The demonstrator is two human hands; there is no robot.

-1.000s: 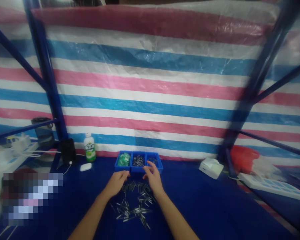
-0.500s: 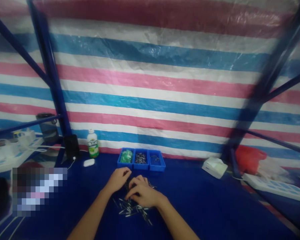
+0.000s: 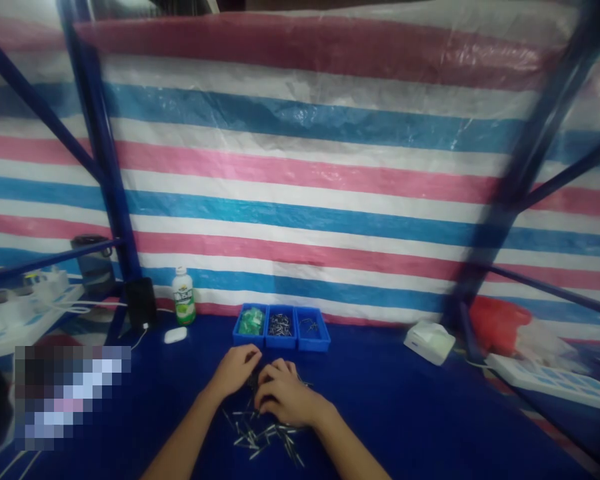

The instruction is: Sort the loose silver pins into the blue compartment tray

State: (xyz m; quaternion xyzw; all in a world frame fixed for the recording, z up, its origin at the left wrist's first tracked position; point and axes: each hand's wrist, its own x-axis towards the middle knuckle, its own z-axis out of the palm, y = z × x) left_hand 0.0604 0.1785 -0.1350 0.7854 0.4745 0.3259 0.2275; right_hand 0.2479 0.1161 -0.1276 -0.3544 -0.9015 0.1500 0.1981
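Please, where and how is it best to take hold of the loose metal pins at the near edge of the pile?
Probably pinch one outlying metal pin around its middle, coming from the near side: it is thin, lies low on the blue table, and the right hand covers the pile's farther part.

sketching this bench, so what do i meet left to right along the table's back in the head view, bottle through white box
Bottle → left blue bin with green items → middle blue bin with metal pieces → right blue bin with thin dark pieces → white box.
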